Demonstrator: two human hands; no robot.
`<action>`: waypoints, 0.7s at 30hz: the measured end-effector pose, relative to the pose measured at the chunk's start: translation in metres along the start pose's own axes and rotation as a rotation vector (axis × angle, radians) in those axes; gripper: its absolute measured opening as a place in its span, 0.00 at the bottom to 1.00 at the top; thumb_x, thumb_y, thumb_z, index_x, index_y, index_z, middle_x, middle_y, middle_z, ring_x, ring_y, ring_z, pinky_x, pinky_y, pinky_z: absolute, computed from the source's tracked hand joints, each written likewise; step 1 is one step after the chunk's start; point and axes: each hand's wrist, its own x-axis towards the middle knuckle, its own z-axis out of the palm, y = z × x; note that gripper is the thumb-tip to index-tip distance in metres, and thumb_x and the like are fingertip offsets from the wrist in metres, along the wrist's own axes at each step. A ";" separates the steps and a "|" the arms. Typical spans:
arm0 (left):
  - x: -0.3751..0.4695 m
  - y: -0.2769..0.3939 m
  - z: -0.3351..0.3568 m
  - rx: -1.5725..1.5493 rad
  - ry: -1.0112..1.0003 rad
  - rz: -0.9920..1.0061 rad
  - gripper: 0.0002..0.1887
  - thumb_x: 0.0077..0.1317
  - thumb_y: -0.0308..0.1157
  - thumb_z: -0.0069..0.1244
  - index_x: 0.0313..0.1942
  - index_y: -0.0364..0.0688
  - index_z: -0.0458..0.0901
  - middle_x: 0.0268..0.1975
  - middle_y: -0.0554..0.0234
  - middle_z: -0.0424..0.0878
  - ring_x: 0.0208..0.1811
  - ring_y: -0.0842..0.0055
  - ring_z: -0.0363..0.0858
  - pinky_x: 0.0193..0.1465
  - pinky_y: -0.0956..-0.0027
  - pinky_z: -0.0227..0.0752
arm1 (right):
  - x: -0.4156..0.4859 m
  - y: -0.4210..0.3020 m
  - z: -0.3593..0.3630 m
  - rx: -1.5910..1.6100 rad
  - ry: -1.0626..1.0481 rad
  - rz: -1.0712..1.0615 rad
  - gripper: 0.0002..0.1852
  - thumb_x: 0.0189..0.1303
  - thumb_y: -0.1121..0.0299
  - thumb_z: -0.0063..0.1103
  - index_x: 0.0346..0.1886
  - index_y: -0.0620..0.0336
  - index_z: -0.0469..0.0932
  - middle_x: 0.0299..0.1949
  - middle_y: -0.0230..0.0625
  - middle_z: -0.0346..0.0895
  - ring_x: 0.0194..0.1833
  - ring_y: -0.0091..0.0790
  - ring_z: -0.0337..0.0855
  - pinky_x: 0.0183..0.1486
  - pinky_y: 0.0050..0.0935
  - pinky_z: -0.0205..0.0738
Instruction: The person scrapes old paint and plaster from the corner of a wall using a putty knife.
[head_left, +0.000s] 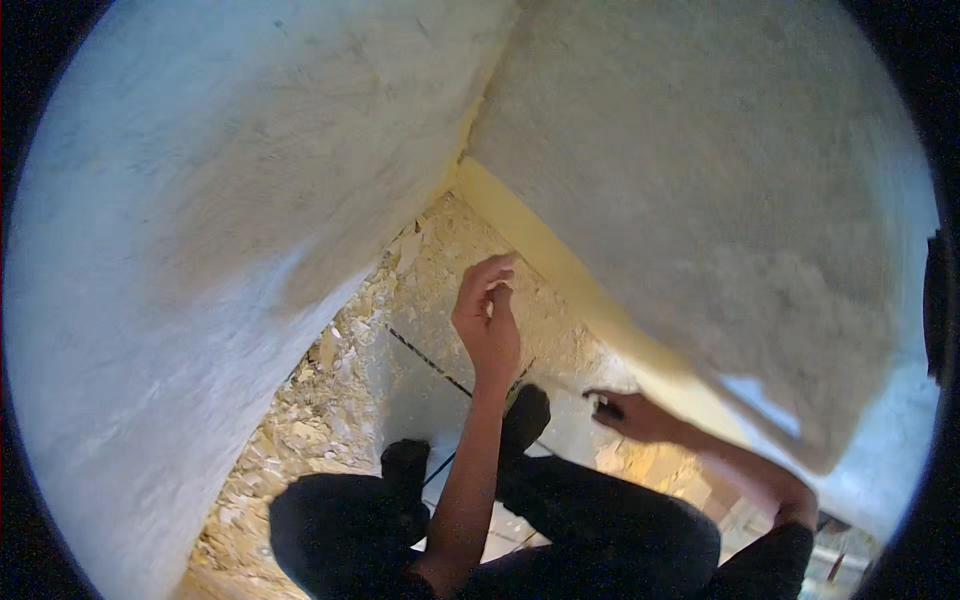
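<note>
My left hand (489, 319) hangs in the middle of the view above the floor by the corner. Its fingers are half curled, the thumb is apart from the fingertips, and nothing shows in it. To its right, lower down, my right hand (634, 415) is closed around a small dark-handled tool (609, 409). A thin pale part seems to stick out leftward from the tool but is blurred, so its kind cannot be told. Close to my right hand runs the yellow strip (585, 300) along the foot of the right wall (697, 187).
The left wall (225, 187) meets the right one in a corner ahead. Peeled flakes (307, 420) lie thickly along its foot. A black-and-light striped cord (427, 361) crosses the grey floor (405, 401). My bent knees and dark shoes (529, 412) are close below my hands.
</note>
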 end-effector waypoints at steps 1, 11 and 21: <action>-0.005 -0.003 -0.010 -0.006 0.021 -0.033 0.20 0.61 0.13 0.42 0.49 0.41 0.82 0.47 0.63 0.81 0.44 0.78 0.79 0.44 0.74 0.72 | 0.010 0.000 -0.002 -0.024 0.007 -0.047 0.23 0.70 0.57 0.52 0.64 0.54 0.68 0.26 0.44 0.77 0.25 0.35 0.78 0.34 0.39 0.75; -0.109 -0.025 -0.049 0.117 0.046 -0.227 0.12 0.68 0.24 0.46 0.51 0.41 0.80 0.50 0.67 0.80 0.47 0.81 0.76 0.43 0.75 0.71 | 0.064 -0.051 0.004 -0.032 0.141 -0.208 0.23 0.70 0.57 0.51 0.64 0.54 0.67 0.22 0.44 0.75 0.24 0.42 0.77 0.33 0.39 0.71; -0.081 -0.024 -0.027 0.226 0.090 -0.042 0.11 0.67 0.25 0.50 0.49 0.41 0.80 0.49 0.67 0.81 0.48 0.80 0.76 0.44 0.74 0.72 | 0.020 -0.009 0.039 0.380 0.199 -0.127 0.28 0.72 0.57 0.50 0.72 0.50 0.61 0.27 0.34 0.75 0.21 0.24 0.72 0.32 0.30 0.75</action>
